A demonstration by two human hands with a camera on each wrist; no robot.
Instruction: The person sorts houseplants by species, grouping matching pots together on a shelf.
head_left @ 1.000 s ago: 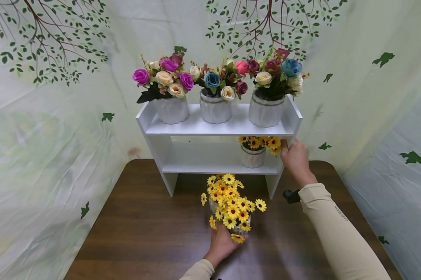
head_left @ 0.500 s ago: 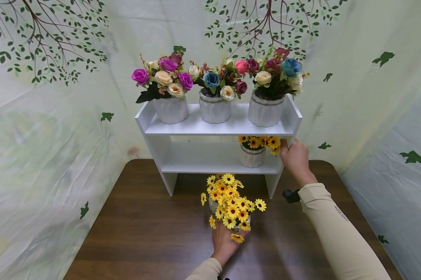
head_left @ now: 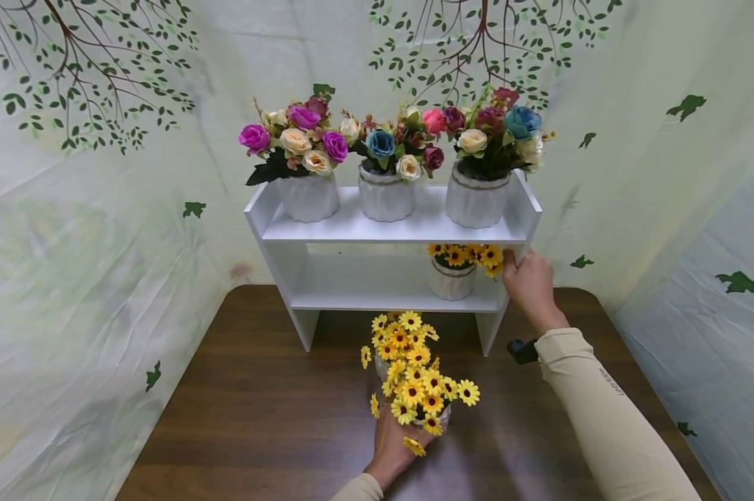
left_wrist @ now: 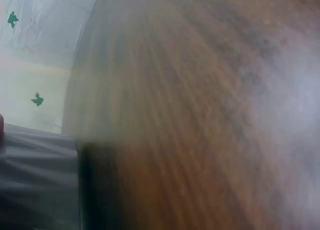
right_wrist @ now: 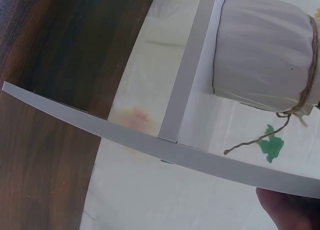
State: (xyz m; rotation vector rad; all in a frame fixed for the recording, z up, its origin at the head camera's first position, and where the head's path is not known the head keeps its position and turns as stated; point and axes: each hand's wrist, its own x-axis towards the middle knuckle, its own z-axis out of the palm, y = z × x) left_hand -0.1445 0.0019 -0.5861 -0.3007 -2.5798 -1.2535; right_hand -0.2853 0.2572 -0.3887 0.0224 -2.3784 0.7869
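In the head view my left hand (head_left: 394, 440) grips a front pot of yellow daisies (head_left: 420, 396) low over the table, its fingers largely hidden beneath the blooms. Right behind stands another white pot (head_left: 381, 367) of yellow daisies, overlapped by the front one. My right hand (head_left: 530, 289) grips the right side panel of the white shelf (head_left: 377, 300), near a pot of orange-yellow flowers (head_left: 453, 282) on the middle board. The right wrist view shows that wrapped pot (right_wrist: 265, 50) with twine, and part of my right hand (right_wrist: 287, 210) against the panel edge.
Three white pots with mixed roses, a left one (head_left: 308, 198), a middle one (head_left: 386, 195) and a right one (head_left: 478, 195), line the shelf's top. The brown wooden table (head_left: 257, 417) lies below, with a leaf-printed cloth (head_left: 132, 243) around it.
My left hand has drawn the front daisy pot slightly toward me, after a small shift to the right. The right hand and the shelf stay where they were.
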